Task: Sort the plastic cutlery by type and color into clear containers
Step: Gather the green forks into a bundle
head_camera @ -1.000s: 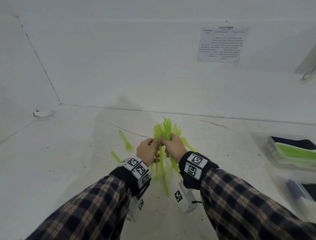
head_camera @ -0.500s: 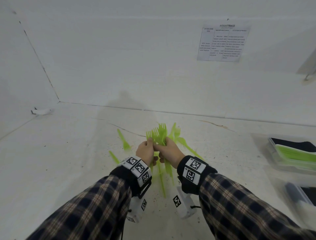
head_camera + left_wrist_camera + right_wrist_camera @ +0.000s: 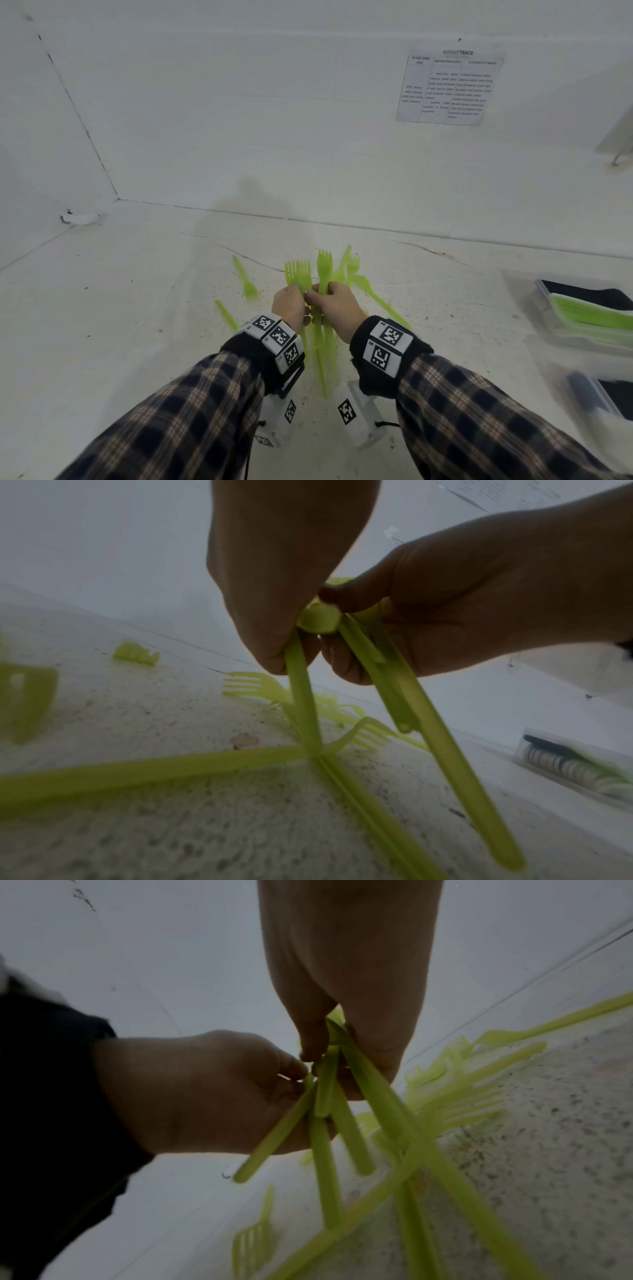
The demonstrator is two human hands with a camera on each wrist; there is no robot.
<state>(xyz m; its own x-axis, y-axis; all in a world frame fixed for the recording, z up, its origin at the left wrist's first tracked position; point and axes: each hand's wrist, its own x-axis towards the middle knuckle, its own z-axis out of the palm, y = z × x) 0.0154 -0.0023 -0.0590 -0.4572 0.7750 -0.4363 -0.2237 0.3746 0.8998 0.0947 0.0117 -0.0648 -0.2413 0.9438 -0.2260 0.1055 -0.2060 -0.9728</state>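
Observation:
Both hands hold a bunch of lime-green plastic forks [image 3: 324,265] upright over the white surface, tines pointing away from me. My left hand [image 3: 303,295] pinches the handles of one group of forks [image 3: 301,696]. My right hand [image 3: 320,297] grips the other handles [image 3: 411,710], thumb against the left hand's fingers. In the right wrist view the right hand [image 3: 329,1047] and the left hand [image 3: 205,1091] meet at the handles [image 3: 325,1123]. More green forks [image 3: 356,274] lie on the surface under and beyond the hands. How many forks each hand holds is hidden.
Two loose green forks [image 3: 245,279] lie to the left of the hands. At the right stand clear containers: one with green cutlery [image 3: 589,315], one nearer with dark cutlery [image 3: 589,394]. White walls [image 3: 239,137] close the back and left. A printed sheet [image 3: 448,87] hangs on the back wall.
The bunch has come a little lower and nearer to me, and its tines have spread into two groups, one per hand. Both hands kept their hold.

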